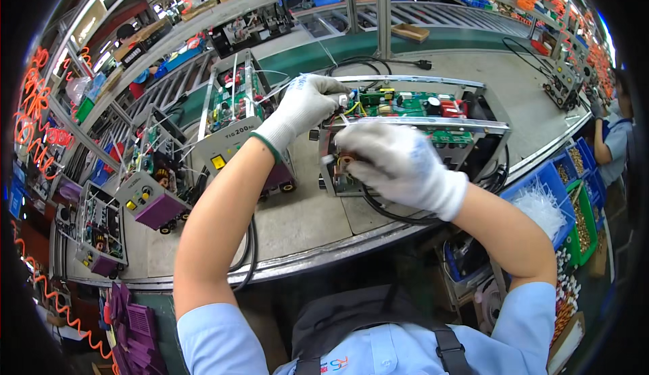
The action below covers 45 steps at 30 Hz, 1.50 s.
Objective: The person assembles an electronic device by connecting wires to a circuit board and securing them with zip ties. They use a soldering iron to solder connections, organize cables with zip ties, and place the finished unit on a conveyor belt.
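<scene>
Both of my hands wear white knitted gloves. In front of me stands an open-framed welding machine (405, 108) with a green circuit board, metal rails and coloured wires. My left hand (309, 105) is at its left end, fingers pinched on a small white connector (343, 101) beside yellow wires. My right hand (399, 165) is in front of the same end, next to a copper-coloured coil (346, 161). Motion blurs its fingers, so whether they hold anything cannot be told. The glove hides part of the machine's near side.
More open machines stand left, one with a grey front panel (233, 144), others with purple parts (162, 211). Black cables (399, 218) lie around the work. At right are blue bins (541, 199) and a green bin (583, 230). Another person (612, 132) works at far right.
</scene>
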{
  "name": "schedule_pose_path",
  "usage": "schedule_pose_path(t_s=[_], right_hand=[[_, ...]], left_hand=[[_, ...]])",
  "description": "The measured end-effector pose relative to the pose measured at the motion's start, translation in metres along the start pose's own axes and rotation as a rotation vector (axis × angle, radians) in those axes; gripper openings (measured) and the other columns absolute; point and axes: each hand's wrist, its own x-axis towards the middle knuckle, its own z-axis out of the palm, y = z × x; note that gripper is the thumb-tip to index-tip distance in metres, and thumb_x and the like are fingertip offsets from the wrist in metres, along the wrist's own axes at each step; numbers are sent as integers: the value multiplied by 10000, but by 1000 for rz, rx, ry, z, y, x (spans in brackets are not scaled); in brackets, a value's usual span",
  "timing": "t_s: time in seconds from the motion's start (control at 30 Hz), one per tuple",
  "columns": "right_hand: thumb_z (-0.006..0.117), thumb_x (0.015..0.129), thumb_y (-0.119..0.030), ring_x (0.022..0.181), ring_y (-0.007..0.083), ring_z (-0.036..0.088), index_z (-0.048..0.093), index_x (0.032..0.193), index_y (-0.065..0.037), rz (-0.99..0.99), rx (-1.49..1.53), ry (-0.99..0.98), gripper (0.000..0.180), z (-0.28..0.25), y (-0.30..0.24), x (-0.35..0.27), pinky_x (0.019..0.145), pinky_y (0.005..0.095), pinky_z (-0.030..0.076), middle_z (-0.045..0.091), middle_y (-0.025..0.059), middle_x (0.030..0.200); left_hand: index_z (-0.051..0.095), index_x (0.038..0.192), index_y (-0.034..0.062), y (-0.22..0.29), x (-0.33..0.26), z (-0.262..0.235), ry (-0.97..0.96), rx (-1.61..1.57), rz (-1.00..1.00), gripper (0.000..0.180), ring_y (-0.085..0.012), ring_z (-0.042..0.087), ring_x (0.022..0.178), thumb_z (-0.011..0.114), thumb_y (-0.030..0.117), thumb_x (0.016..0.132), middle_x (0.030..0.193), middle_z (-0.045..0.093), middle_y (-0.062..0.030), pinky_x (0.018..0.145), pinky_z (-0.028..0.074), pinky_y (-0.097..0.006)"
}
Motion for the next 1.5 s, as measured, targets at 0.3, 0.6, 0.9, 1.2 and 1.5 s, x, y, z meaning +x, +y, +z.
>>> schedule_pose_path(t_s=[0.3, 0.6, 0.9, 1.2, 1.5], right_hand=[[650, 795, -66, 952, 368, 609, 604, 1143, 6, 285, 145, -177, 358, -25, 78, 53, 873, 420, 480, 646, 171, 1023], [749, 711, -271, 1256, 293, 484, 474, 1351, -72, 397, 193, -582, 725, -30, 34, 54, 1091, 492, 328, 494, 154, 1355], [694, 746, -12, 1025, 287, 636, 677, 972, -42, 727, 441, -104, 229, -65, 64, 50, 897, 404, 481, 685, 88, 1031], [699, 756, -19, 1017, 297, 638, 685, 971, -29, 759, 511, 14, 215, -54, 70, 24, 892, 401, 486, 689, 100, 1025], [701, 774, -48, 997, 309, 639, 684, 957, -29, 707, 613, 78, 185, -54, 73, 15, 896, 411, 482, 689, 110, 1008]], left_hand=[[634, 1141, -14, -10, -7, -11, -39, -1078, -387, 239, -91, 631, 784, 609, 106, 936, 924, 681, -53, 737, 520, -221], [636, 1144, -30, 18, 3, -44, -160, -1102, -737, 243, -105, 630, 812, 610, 72, 925, 998, 690, -81, 789, 527, -252], [715, 893, 108, 36, 31, -29, -450, 496, 18, 133, -305, 621, 822, 647, 193, 815, 840, 625, -110, 758, 465, -435], [694, 879, 91, 45, 35, -24, -650, 705, -37, 153, -302, 611, 915, 649, 216, 802, 934, 611, -122, 818, 439, -444], [663, 799, 92, 61, 42, -17, -698, 843, -12, 140, -284, 641, 787, 621, 225, 803, 848, 611, -98, 710, 494, -411]])
